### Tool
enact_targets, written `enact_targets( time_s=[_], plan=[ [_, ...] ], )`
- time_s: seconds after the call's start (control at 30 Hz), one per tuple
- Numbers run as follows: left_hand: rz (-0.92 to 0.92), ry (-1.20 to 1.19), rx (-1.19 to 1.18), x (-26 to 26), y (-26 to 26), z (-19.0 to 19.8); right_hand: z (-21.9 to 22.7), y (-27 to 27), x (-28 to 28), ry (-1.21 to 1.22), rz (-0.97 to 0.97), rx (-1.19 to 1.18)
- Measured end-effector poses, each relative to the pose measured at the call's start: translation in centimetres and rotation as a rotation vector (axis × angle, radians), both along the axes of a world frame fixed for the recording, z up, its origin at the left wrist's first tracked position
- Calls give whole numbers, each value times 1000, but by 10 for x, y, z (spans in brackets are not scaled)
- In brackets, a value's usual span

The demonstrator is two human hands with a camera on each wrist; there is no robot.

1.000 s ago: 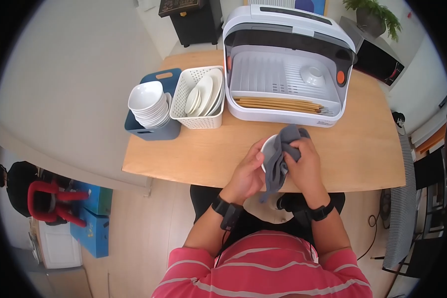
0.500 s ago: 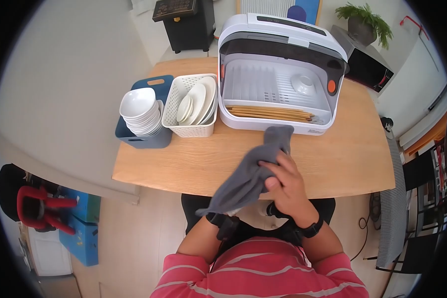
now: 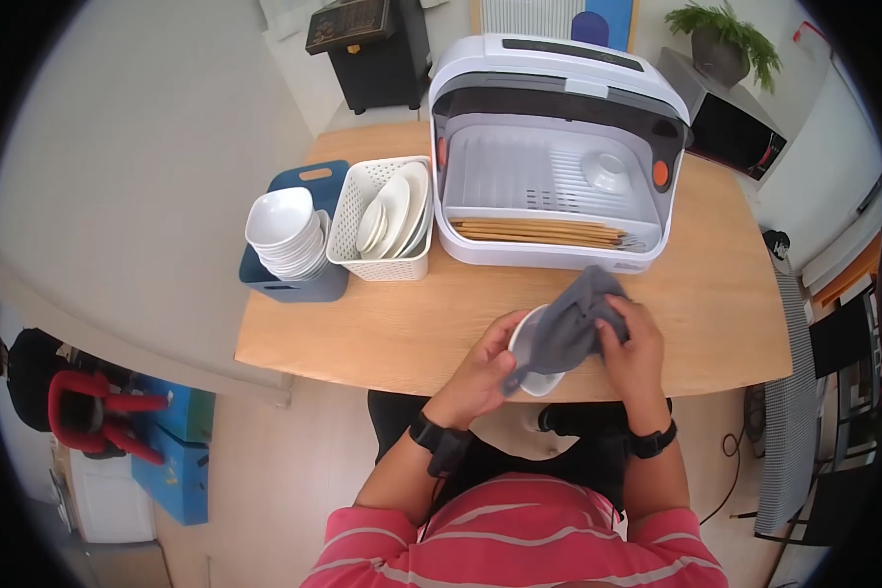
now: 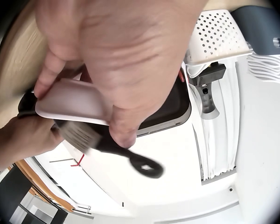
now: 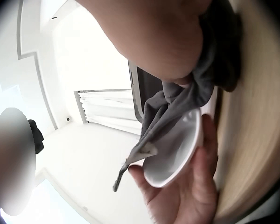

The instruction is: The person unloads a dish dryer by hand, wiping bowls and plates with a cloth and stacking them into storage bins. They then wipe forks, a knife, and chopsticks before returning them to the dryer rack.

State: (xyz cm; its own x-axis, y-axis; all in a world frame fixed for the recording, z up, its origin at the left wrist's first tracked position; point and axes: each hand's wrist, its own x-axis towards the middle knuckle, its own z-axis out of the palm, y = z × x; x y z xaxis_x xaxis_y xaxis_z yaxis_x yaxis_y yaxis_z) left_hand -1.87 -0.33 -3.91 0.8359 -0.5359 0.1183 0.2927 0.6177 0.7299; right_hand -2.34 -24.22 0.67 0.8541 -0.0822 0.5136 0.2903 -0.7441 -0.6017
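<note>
My left hand (image 3: 478, 377) grips a white bowl (image 3: 543, 383) by its side, close over the table's front edge. In the left wrist view, fingers and thumb clasp the bowl's pale outer wall (image 4: 74, 100). A grey cloth (image 3: 568, 333) is draped across the bowl and hides much of it. My right hand (image 3: 639, 358) holds the cloth, fingers bent into its folds. From the right wrist, the bowl's hollow (image 5: 177, 149) shows tilted, with cloth reaching over its rim and one corner hanging loose.
Behind the hands stands a white dish cabinet (image 3: 549, 253), its lid raised, with a small bowl (image 3: 608, 172) and wooden chopsticks (image 3: 539, 231) inside. At left are a white basket (image 3: 377, 269) of plates and a blue bin (image 3: 304, 291) with stacked bowls (image 3: 282, 220).
The cloth was bunched at the bowl, then spread over the left hand and bowl. Now it has shifted right and the bowl and left hand show again.
</note>
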Motion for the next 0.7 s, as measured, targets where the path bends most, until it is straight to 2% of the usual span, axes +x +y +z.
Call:
enact_targets(
  time_s=[0.03,0.07,0.1,0.13,0.2,0.27,0.33,0.4,0.47,0.5,0.57,0.6,0.67,0.7],
  plan=[
    [-16,50,-45,-1,2,4,-1,-14,-3,-4,-16,13],
    [-36,100,-88,-1,2,6,-4,-29,-6,-85,-110,1],
    [-4,114,-21,-2,0,6,-6,-41,-10,-164,-206,-12],
    [-25,110,-3,-3,-1,7,-9,-51,-16,-166,-229,4],
    [59,69,81,-4,-5,14,-16,-66,-31,-163,-317,-157],
    [60,94,135,4,-8,25,-24,-77,-40,-100,-341,-186],
    [87,-86,260,23,-6,31,-34,-82,-44,-88,-251,-251],
    [107,-176,361,48,-17,71,-36,-81,-45,-71,-262,-212],
    [147,-457,627,83,-37,108,-33,-81,-42,-57,-255,-196],
    [129,-469,637,105,-50,120,-31,-82,-43,-66,-258,-194],
    [186,-717,1074,146,-78,141,-33,-83,-43,-79,-259,-171],
    [167,-730,1081,166,-94,147,-33,-85,-43,-90,-244,-164],
    [333,-1151,1445,200,-125,150,-30,-87,-44,-76,-245,-135],
    [317,-1169,1440,210,-140,152,-30,-88,-44,-77,-226,-127]
  ],
)
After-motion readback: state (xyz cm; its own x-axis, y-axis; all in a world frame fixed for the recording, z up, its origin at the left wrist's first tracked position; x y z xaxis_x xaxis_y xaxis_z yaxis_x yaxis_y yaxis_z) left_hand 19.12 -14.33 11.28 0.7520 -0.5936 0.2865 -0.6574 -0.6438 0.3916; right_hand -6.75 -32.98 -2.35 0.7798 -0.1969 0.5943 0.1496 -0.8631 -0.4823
